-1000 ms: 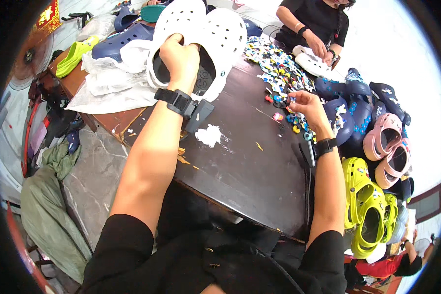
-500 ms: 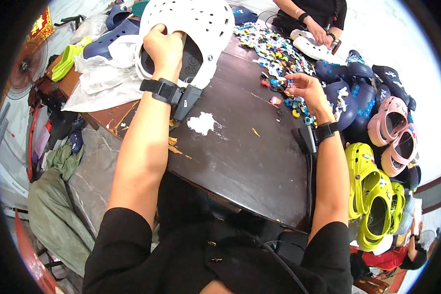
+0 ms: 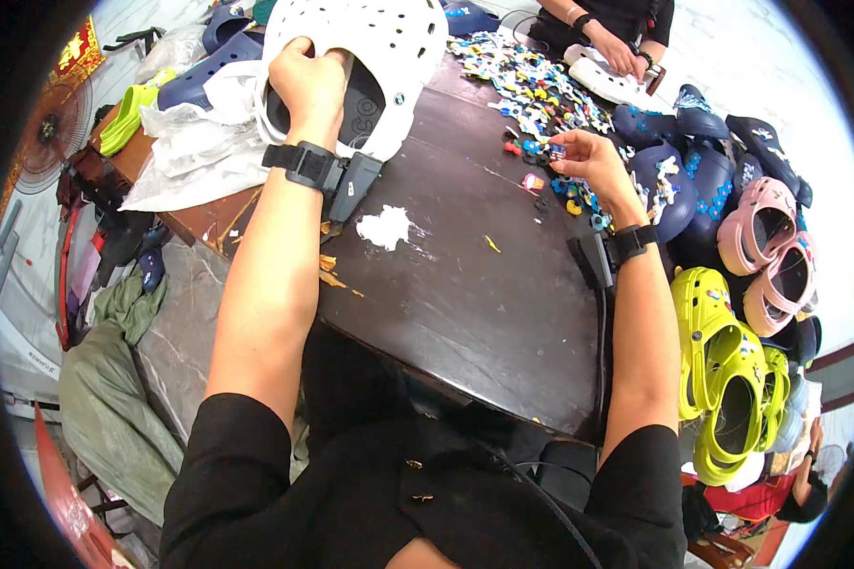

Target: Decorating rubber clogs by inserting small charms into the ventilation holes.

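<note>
At the top centre of the frame, the left hand (image 3: 310, 83) has its fingers clamped on the opening of a white clog (image 3: 389, 57). The clog lies on the dark table (image 3: 465, 294), its long axis running up and right, toe toward the upper edge. At upper right, the right hand (image 3: 588, 159) pinches a small charm (image 3: 557, 150) above the pile of charms (image 3: 531, 81), fingertips together.

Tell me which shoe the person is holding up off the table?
The big white clog, gripped at its opening by the left hand. The yellow-green clogs, pink clogs and dark blue ones all lie untouched to the right.
</note>
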`<state>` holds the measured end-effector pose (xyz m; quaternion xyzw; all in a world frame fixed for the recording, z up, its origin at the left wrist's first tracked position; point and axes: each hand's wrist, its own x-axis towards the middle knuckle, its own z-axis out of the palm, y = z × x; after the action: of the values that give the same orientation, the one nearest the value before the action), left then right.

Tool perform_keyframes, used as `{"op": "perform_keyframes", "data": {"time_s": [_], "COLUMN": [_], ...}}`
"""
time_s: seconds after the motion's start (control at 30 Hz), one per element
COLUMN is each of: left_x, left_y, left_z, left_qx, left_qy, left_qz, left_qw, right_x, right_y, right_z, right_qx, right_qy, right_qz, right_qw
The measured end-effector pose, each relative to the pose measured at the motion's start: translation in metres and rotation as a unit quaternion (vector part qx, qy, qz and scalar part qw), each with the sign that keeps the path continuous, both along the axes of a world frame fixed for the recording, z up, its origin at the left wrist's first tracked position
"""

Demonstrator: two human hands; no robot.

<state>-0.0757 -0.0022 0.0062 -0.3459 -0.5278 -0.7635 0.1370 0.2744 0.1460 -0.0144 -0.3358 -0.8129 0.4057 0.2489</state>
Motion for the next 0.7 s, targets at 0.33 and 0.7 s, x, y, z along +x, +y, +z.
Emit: {"op": "perform_keyframes", "data": {"time_s": [0.33,0.7], "left_x": [0.010,0.012], "left_y": [-0.008,-0.008], "left_z": [0.006,0.008], "left_qx": [-0.060,-0.051], "left_qy": [-0.022,-0.031], "left_qz": [0.011,-0.022], "left_qw": [0.998,0.998], "right_x": [0.000,-0.001], "right_y": [-0.005,-0.006], "right_z": [-0.002,0.000], "right_qx": [0.051,-0.024], "right_qy": [-0.033,0.004], "right_qz": [0.029,0.073], "right_qw": [0.998,0.997]}}
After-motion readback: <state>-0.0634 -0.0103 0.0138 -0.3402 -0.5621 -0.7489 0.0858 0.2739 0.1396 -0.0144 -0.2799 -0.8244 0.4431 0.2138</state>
